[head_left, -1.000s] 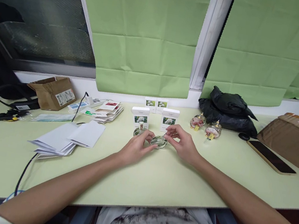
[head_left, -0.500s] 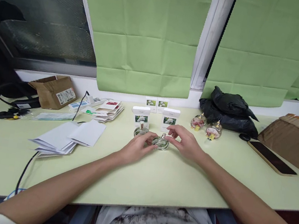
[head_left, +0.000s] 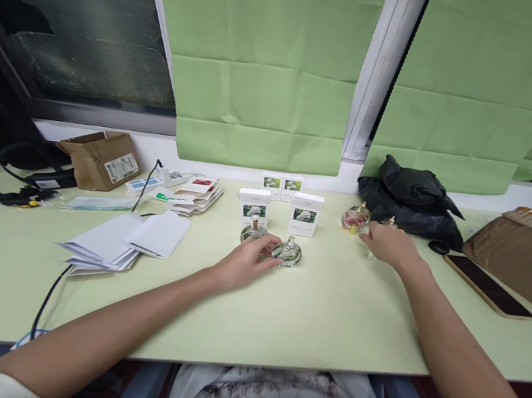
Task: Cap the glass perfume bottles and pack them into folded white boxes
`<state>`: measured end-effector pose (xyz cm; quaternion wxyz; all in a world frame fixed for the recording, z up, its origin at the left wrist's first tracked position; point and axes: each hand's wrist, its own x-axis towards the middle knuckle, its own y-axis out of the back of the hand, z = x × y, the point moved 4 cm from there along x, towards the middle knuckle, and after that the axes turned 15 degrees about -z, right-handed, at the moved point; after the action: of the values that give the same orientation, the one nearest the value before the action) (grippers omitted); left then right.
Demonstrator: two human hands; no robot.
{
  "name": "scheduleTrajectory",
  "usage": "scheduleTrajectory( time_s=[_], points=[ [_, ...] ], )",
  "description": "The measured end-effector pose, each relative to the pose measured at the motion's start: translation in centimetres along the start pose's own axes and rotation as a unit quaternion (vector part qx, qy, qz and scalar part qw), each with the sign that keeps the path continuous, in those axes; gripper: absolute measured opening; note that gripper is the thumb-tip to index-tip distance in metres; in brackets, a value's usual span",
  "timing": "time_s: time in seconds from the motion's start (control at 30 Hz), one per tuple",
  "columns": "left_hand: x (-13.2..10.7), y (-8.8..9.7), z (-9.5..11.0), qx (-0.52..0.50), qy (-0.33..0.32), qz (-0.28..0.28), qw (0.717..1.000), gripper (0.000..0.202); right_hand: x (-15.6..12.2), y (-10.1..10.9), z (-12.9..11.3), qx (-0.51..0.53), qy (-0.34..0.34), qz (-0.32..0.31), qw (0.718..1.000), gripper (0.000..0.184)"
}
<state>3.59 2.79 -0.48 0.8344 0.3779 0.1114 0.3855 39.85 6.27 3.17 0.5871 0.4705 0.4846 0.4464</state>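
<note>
My left hand [head_left: 248, 262] has its thumb and fingers around the side of a round green-and-clear glass perfume bottle [head_left: 289, 253], upright on the table. Just behind that hand stands a second green perfume bottle [head_left: 251, 232], partly covered by the fingers. My right hand [head_left: 393, 245] is bent down over a pink perfume bottle [head_left: 389, 222] at the right and hides most of it. Its fingers are curled together near the table, and what lies between them is hidden. Left of this hand sits another pink perfume bottle [head_left: 356, 219] with yellow at its base.
White flower-picture boxes [head_left: 303, 225] stand behind the green bottles, smaller ones [head_left: 272, 185] at the wall. Folded white papers [head_left: 110, 245] and stacked cards [head_left: 198, 196] lie left. Black plastic bags [head_left: 411, 202], a phone [head_left: 487, 286] and a brown parcel [head_left: 529, 261] are right.
My right hand has left the green bottle's top and moved right, over the pink perfume bottle. My left hand stays on the green bottle. The view has shifted slightly.
</note>
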Motion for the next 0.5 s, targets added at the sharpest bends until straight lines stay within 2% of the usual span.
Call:
scheduleTrajectory(
  time_s=[0.07, 0.17, 0.27, 0.33, 0.4, 0.5],
  points=[
    [0.0, 0.0, -0.1, -0.002, 0.006, -0.003, 1.0, 0.043, 0.1, -0.4, -0.5, 0.004, 0.032, -0.036, 0.999, 0.031],
    [0.0, 0.0, 0.0, -0.004, 0.009, -0.005, 1.0, 0.043, -0.3, -0.7, -2.4, 0.01, 0.109, -0.057, 0.992, 0.018],
    [0.0, 0.1, 0.2, -0.006, 0.005, -0.005, 1.0, 0.042, -1.2, -0.8, -5.0, 0.04, 0.216, -0.066, 0.973, 0.01],
    [0.0, 0.1, 0.3, -0.008, 0.004, -0.004, 1.0, 0.041, -2.2, -0.4, -6.8, 0.094, 0.306, -0.042, 0.946, 0.011],
    [-0.1, 0.1, 0.4, -0.01, -0.001, -0.002, 1.0, 0.04, -3.1, 0.2, -8.2, 0.165, 0.374, 0.012, 0.913, 0.015],
    [-0.1, 0.1, 0.6, -0.012, -0.017, 0.0, 1.0, 0.039, -4.4, 0.8, -9.7, 0.283, 0.43, 0.095, 0.852, 0.022]
  ],
)
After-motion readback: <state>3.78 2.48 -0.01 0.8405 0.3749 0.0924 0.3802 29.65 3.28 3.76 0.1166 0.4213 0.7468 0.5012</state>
